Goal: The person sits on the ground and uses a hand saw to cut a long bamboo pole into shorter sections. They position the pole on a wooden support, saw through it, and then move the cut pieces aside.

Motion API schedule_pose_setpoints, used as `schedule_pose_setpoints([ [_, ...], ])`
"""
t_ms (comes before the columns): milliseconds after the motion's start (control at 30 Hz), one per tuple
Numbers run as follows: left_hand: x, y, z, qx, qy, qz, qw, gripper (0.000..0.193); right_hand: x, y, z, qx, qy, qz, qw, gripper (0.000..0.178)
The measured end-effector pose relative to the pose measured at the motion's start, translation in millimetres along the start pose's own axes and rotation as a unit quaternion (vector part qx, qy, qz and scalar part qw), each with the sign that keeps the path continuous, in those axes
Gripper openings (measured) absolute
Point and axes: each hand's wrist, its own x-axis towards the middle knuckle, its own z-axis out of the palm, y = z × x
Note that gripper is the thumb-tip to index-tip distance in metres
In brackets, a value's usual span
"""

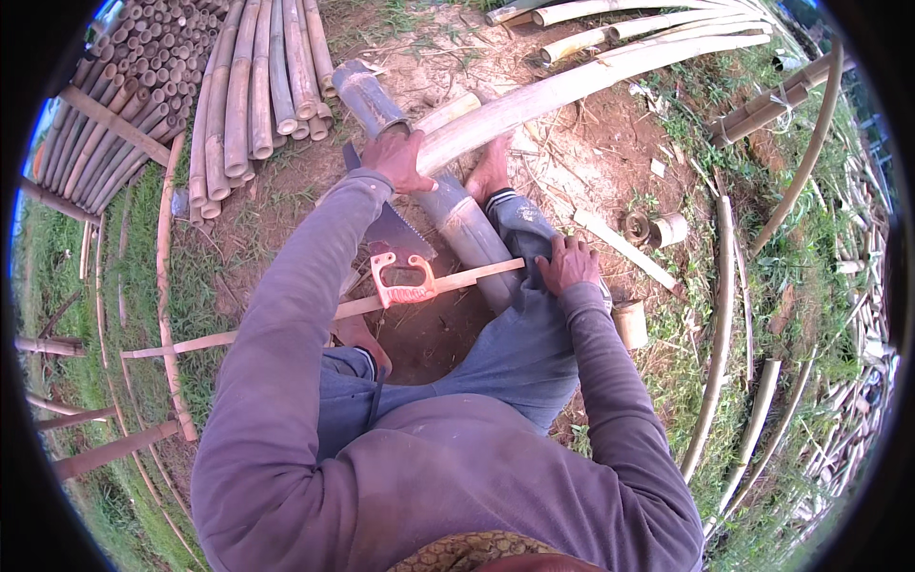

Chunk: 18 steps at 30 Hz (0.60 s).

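My left hand (395, 162) is closed at the near end of a long pale bamboo pole (572, 93), which slants off to the far right. Under that hand, a thick grey bamboo log (456, 214) lies on the ground between my legs. A handsaw rests beside the log, its orange handle (405, 280) toward me and its toothed blade (398, 232) pointing away, partly covered by my left forearm. Beneath the handle, a thin bamboo strip (477, 275) crosses the log. My right hand (570, 265) lies on my right knee with its fingers outstretched, holding nothing.
Stacked bamboo poles (253, 86) fill the far left, beside a rack of cut bamboo (143, 71). More poles (648, 24) lie at the far right. Short bamboo pieces (667, 229) and a flat split slat (624, 250) sit right of my knee. Bamboo rails (164, 305) stand at left.
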Motion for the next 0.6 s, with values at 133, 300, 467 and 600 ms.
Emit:
schedule_pose_setpoints([
  [133,36.9,20.3,33.9,-0.038,0.042,-0.021,0.998,0.090,13.1,3.7,3.5,-0.014,-0.011,0.012,1.000,0.063],
  [300,44.8,11.5,44.0,-0.076,0.020,-0.023,0.997,0.087,17.9,2.3,0.0,-0.022,-0.036,0.023,0.999,0.062],
  [467,10.5,-24.8,59.6,-0.083,0.054,0.003,0.995,0.089,21.2,0.4,-1.0,-0.025,-0.033,0.014,0.999,0.062],
  [600,-74.0,-82.8,20.1,-0.068,0.017,-0.037,0.997,0.093,22.1,-3.0,-5.3,-0.030,-0.031,0.001,0.999,0.061],
])
